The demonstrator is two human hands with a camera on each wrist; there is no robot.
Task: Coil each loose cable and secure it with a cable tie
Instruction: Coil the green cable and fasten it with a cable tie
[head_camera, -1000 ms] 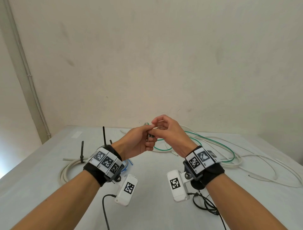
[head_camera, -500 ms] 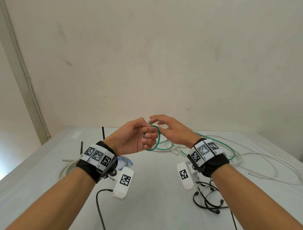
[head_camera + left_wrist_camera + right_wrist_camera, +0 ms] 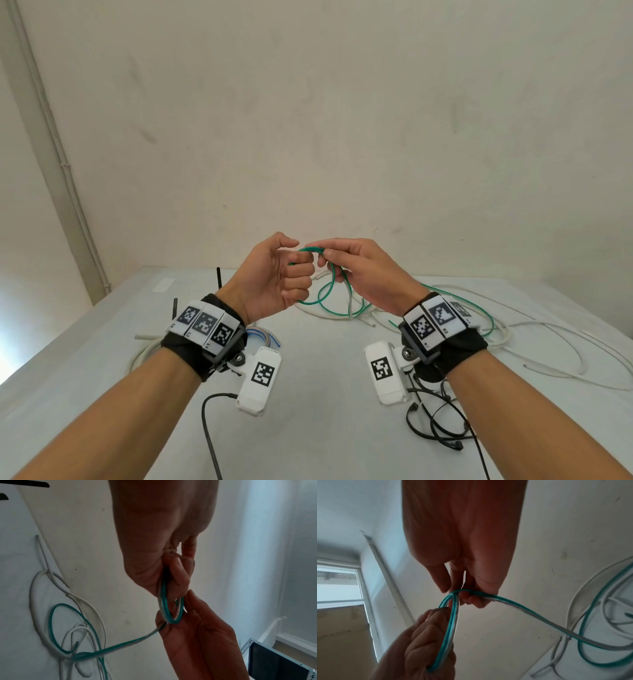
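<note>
green cable [image 3: 324, 297]: small coil held up in the air between my hands, above the table [image 3: 308, 404], about dead centre of the head view. The loops hang down from my fingers toward 6 o'clock.

coil axis: the loops stand roughly upright, long way running 12 to 6, so the next turn has to go over the top of my left fingers, I reckon.

free run: the loose length leaves my right fingers and trails off toward 4 o'clock, down to the table, where it lies in a big loop among the white cables [image 3: 548, 346].

left hand [image 3: 274, 277]: fingers curled into a fist round the coil, loops threaded through them, thumb up and off the cable. It's the anchor.

right hand [image 3: 363, 274]: just at 3 o'clock of the left, nearly touching. Thumb and fingertips pinch the top of the newest loop. It's the hand nearer the slack, so it probably does the feeding.

what matters: slack sits to the right and low, coil to the left and high, so each wrap pulls cable up from 4 o'clock.

black ties [image 3: 218, 278]: standing up past my left wrist, around 10 o'clock from the coil, well apart. Left hand is nearer them.

progress guess: only a few turns in, lots of green still on the table.
</note>
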